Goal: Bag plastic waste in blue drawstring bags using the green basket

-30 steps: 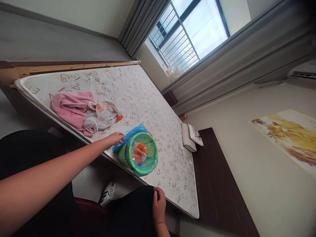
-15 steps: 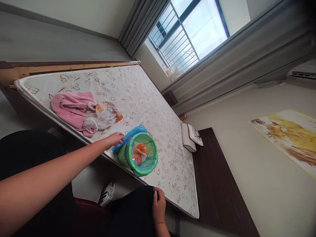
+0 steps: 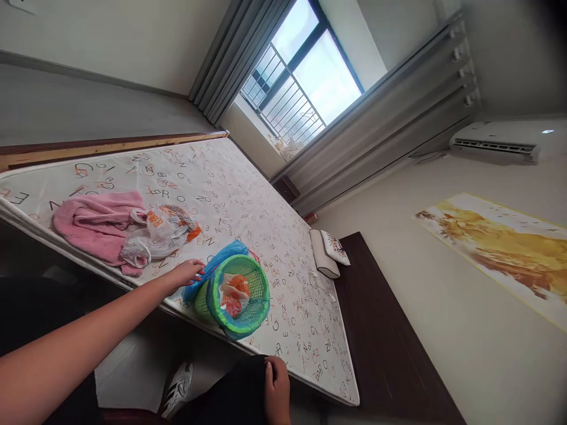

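Observation:
A green mesh wastebasket lies tilted near the mattress edge, its mouth facing me. Blue plastic lines its rim, and a crumpled white-and-orange plastic bag is inside. More blue plastic bag spreads along the basket's far left side. My left hand is by this blue plastic, fingers loosely stretched; whether the tips press on it is unclear. My right hand rests open on my dark-clothed knee, its fingers partly bent over it. Left of the basket, a pink cloth lies beside a crumpled clear-and-orange plastic bag.
The letter-printed mattress fills the middle, with a dark headboard at right. Two cushions lie near the headboard. My shoe is on the floor below. Grey curtains hang beside the barred window.
The view has shifted, so the bed, basket and cloth appear farther left and lower. Both hands keep about the same places beside the basket and on the knee.

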Action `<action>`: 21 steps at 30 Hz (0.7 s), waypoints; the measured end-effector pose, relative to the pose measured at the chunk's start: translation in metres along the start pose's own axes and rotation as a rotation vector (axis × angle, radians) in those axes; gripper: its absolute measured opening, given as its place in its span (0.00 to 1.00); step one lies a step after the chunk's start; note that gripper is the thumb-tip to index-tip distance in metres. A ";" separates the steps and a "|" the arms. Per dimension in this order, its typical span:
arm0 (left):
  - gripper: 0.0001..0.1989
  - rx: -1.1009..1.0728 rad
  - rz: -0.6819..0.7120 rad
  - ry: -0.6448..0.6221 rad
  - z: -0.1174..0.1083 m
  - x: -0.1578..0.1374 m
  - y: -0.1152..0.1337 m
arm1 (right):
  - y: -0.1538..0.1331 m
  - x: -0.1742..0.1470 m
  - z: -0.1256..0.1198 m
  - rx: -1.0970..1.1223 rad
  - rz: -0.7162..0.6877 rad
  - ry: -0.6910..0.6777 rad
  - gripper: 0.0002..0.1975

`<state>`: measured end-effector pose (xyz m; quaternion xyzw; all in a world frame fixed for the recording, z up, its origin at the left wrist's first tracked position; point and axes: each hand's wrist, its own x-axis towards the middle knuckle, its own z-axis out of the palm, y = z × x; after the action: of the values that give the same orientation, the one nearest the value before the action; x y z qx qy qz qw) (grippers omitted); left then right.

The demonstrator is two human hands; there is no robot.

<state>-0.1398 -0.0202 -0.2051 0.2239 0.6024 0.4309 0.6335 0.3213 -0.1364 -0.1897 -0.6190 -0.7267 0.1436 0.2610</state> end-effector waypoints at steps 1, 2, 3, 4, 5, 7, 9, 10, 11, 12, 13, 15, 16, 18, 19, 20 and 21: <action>0.21 -0.001 -0.001 0.001 0.000 0.000 -0.001 | -0.001 0.000 0.000 -0.002 -0.005 0.000 0.21; 0.21 0.002 -0.003 0.004 0.000 0.000 -0.001 | -0.002 0.000 0.000 -0.003 -0.013 0.002 0.21; 0.21 0.004 -0.006 0.007 0.000 0.000 0.000 | -0.003 0.000 -0.001 -0.002 -0.023 0.006 0.21; 0.21 0.006 -0.010 0.010 0.000 -0.001 0.000 | -0.004 0.001 -0.001 0.000 -0.033 0.012 0.21; 0.21 0.008 -0.011 0.011 0.000 -0.001 0.001 | -0.005 0.001 -0.001 0.002 -0.043 0.021 0.21; 0.21 0.014 -0.013 0.009 0.000 -0.003 0.002 | -0.007 0.001 -0.002 0.006 -0.059 0.039 0.21; 0.21 0.019 -0.011 0.005 0.000 -0.005 0.004 | -0.007 0.001 -0.001 0.010 -0.067 0.051 0.22; 0.20 0.023 -0.010 0.006 0.000 -0.006 0.005 | -0.006 0.002 -0.001 0.011 -0.069 0.054 0.22; 0.20 0.026 -0.009 0.008 0.000 -0.007 0.006 | -0.006 0.002 0.000 0.012 -0.068 0.055 0.22; 0.20 0.028 -0.008 0.009 0.000 -0.008 0.006 | -0.005 0.002 0.000 0.011 -0.066 0.054 0.23; 0.20 0.028 -0.006 0.010 0.000 -0.009 0.007 | -0.004 0.002 0.001 0.008 -0.062 0.051 0.23; 0.20 0.028 -0.011 0.008 0.000 -0.011 0.008 | -0.003 0.001 0.001 0.003 -0.051 0.041 0.23; 0.20 0.028 -0.015 0.006 0.001 -0.012 0.009 | -0.002 0.001 0.001 0.002 -0.044 0.034 0.23; 0.21 0.029 -0.019 0.004 0.001 -0.014 0.010 | -0.003 0.000 0.001 0.003 -0.031 0.026 0.23; 0.21 0.030 -0.020 0.003 0.001 -0.014 0.010 | -0.003 0.000 0.000 0.003 -0.024 0.022 0.23; 0.21 0.030 -0.019 0.001 0.001 -0.014 0.010 | -0.003 0.000 0.000 0.004 -0.019 0.018 0.23; 0.22 0.030 -0.020 0.000 0.001 -0.015 0.010 | -0.004 0.000 0.000 0.004 -0.014 0.013 0.23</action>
<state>-0.1404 -0.0263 -0.1884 0.2271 0.6110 0.4154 0.6344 0.3182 -0.1370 -0.1877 -0.6142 -0.7291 0.1390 0.2680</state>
